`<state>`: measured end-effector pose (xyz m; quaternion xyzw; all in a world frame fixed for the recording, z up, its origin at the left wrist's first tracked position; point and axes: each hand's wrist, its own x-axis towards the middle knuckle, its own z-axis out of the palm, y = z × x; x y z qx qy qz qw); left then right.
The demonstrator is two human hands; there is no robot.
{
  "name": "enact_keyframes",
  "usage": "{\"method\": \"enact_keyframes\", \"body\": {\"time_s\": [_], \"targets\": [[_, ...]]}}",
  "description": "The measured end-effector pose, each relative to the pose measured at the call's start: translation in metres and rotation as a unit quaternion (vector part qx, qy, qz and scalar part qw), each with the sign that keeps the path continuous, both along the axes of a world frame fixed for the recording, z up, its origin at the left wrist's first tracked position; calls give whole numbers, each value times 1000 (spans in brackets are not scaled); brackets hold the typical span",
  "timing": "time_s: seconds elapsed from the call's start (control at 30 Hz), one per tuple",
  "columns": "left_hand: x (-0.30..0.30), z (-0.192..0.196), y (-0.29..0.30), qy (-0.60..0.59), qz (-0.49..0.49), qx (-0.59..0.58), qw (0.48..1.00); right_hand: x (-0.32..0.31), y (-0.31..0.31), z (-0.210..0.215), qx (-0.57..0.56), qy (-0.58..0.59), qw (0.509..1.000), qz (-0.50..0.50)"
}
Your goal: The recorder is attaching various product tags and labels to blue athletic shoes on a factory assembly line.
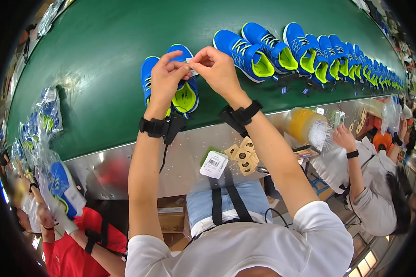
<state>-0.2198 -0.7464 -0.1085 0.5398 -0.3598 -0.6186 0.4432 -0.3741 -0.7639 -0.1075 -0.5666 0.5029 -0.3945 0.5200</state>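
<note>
Both my hands meet over a pair of blue sneakers with lime-green linings, the left sneaker (147,69) partly hidden behind my left hand and the right sneaker (186,98) below my fingers. Pinched between my fingertips is a small white label (192,72), mostly covered. My left hand (169,76) grips it with thumb and index finger, the other fingers curled loosely. Thumb and forefinger of my right hand (216,69) close on its other side. I cannot make out whether the label touches the shoe.
A long row of matching sneakers (250,55) runs rightward along the green table (111,60). On the metal ledge lie white barcode cards (214,164), brown cardboard tags (244,156) and a yellow roll of white plastic fasteners (305,125). Co-workers sit either side; bagged shoes (62,184) are left.
</note>
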Motion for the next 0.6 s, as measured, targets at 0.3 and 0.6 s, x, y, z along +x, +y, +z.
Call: {"method": "enact_keyframes", "body": {"time_s": [0.3,0.6], "targets": [[-10,22,40,-129,126,-153,972,-142,1,22,-110,594,793,-80],[-19,22,123,-161,56,-129,977,-88,-8,28,65,562,825,-12]]}}
